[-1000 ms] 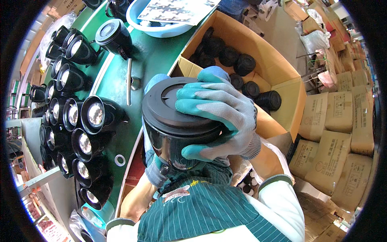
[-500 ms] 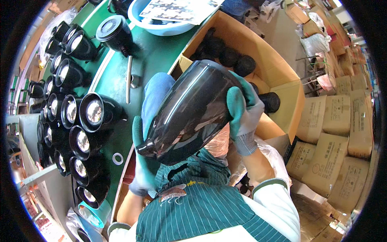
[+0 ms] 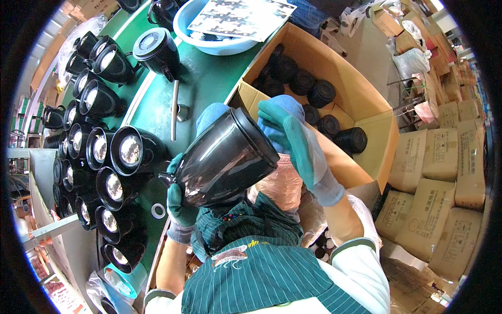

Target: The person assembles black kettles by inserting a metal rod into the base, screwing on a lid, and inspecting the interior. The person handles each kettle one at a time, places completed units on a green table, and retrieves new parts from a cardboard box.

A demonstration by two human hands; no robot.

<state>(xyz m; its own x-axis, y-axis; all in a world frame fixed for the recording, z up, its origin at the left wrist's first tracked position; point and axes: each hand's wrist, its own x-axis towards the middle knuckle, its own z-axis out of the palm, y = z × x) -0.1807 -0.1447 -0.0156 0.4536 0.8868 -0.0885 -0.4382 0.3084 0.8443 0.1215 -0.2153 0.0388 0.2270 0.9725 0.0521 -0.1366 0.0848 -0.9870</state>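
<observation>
A glossy black jug [image 3: 222,162] lies tilted across my lap, its wide rimmed end toward the upper right. My left hand [image 3: 182,201], in a green-and-grey work glove, grips its narrower lower end by a small projecting part. Gloved the same way, my right hand [image 3: 298,144] is beside the wide end with its fingers stretched out, holding nothing. Whether its fingertips touch the rim I cannot tell. The inside of the jug faces away and is hidden.
Several black jugs with mirror-like insides [image 3: 129,149] crowd the green table [image 3: 198,73] at left. A lidded black jug [image 3: 156,52] and a light-blue basin [image 3: 222,47] stand farther back. An open carton [image 3: 361,73] at right holds several black round pieces. Stacked cartons [image 3: 423,209] stand beyond.
My right hand has let go of the jug and opened beside its wide end. The jug has turned and dropped lower, and my left hand now grips its narrower end.
</observation>
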